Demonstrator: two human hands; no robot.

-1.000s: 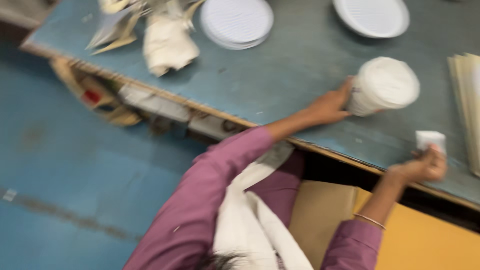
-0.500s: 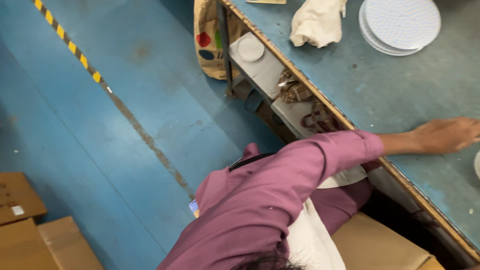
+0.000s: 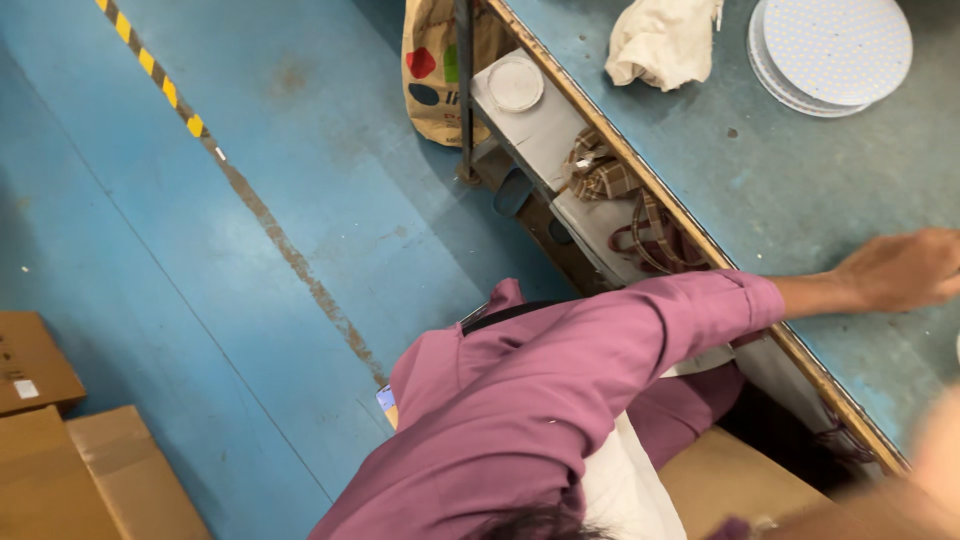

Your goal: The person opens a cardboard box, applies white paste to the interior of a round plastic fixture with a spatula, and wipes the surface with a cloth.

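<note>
a left hand (image 3: 900, 270) is stretched flat, fingers together and empty, over the blue worktable (image 3: 800, 200); white round discs (image 3: 830, 50) are stacked far right, untouched; the right hand is unseen.

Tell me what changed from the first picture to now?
The view swung left toward the floor. The left hand let go of the white cup and now rests open on the table. The right hand is blurred at the edge. The cloth and disc stack stayed put.

Brown cardboard boxes (image 3: 70, 450) on floor lower left, printed paper bag (image 3: 435, 75) beside bench
</note>
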